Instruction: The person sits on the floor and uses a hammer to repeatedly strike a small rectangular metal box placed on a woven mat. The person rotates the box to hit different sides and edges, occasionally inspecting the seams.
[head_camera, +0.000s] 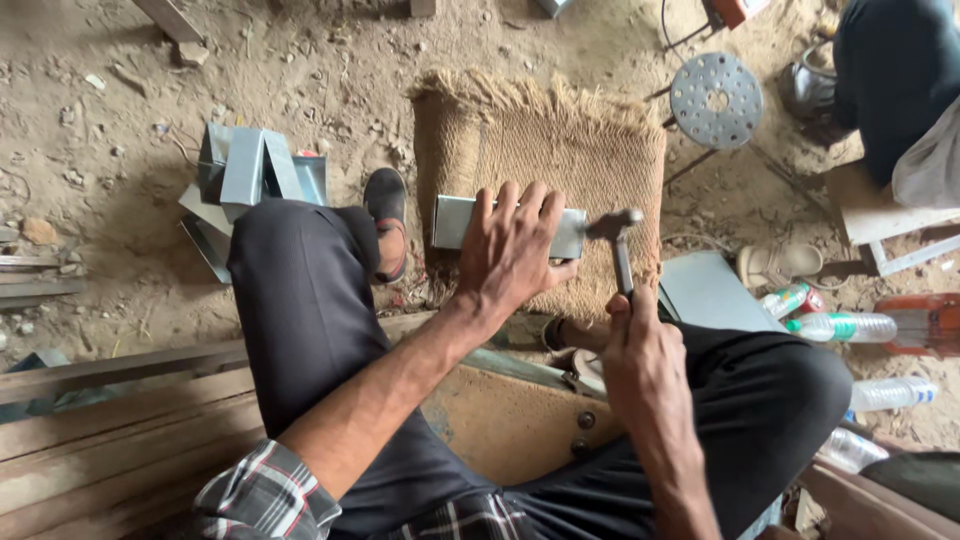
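Observation:
My left hand (515, 245) presses down on a folded grey sheet-metal piece (455, 220) that lies on a brown jute mat (560, 150). My right hand (645, 350) grips the handle of a small hammer (615, 228), whose head sits right at the metal piece's right end. Both my knees in dark trousers frame the mat, and my left foot in a dark sandal (387, 220) rests beside the mat's left edge.
A pile of bent sheet-metal parts (250, 175) lies on the dirt floor at left. A perforated round metal stool (716, 100) stands at the back right. Plastic bottles (845, 326), a flat grey sheet (705, 292) and a sandal (780, 265) lie at right. Another person's leg (895, 70) is at top right.

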